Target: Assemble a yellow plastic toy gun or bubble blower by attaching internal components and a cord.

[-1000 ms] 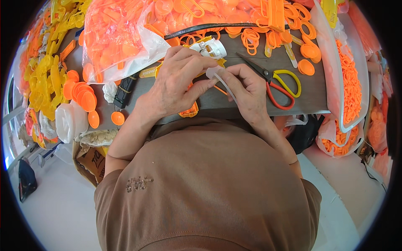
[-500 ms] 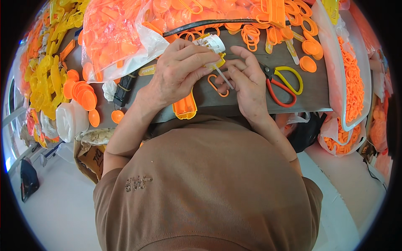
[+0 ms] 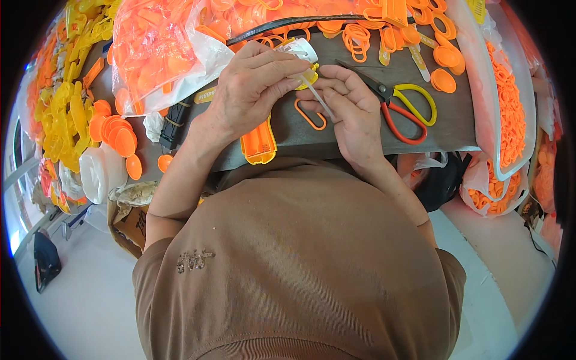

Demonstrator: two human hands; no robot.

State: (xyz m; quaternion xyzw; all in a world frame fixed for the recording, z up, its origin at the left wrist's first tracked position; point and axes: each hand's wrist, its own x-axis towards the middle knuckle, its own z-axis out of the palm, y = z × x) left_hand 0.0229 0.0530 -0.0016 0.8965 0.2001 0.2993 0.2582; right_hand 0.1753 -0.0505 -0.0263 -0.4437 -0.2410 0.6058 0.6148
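My left hand [image 3: 252,90] is closed around a white-and-yellow plastic piece [image 3: 303,50] with a round white end, partly hidden behind the fingers. A thin whitish stick [image 3: 319,98] slants down from its thumb and fingertips toward my right hand [image 3: 354,117]. There the fingers are curled round the stick's lower end. Below my left wrist lies an orange plastic casing [image 3: 259,143], hollow side up. Between the hands an orange oblong loop [image 3: 310,114] rests on the dark table [image 3: 300,139]. Scissors [image 3: 399,108] with one red and one yellow handle lie right of my right hand.
A clear bag of orange pieces [image 3: 155,54] fills the far left. Orange spoon-like pieces [image 3: 125,141] and yellow parts [image 3: 65,126] crowd the left side. Far right stands a translucent bin [image 3: 485,90] of small orange parts. A black strap [image 3: 294,23] crosses the back.
My right hand's fingers have drawn in closer around the stick's lower end. The view has shifted slightly, and my left hand keeps its hold.
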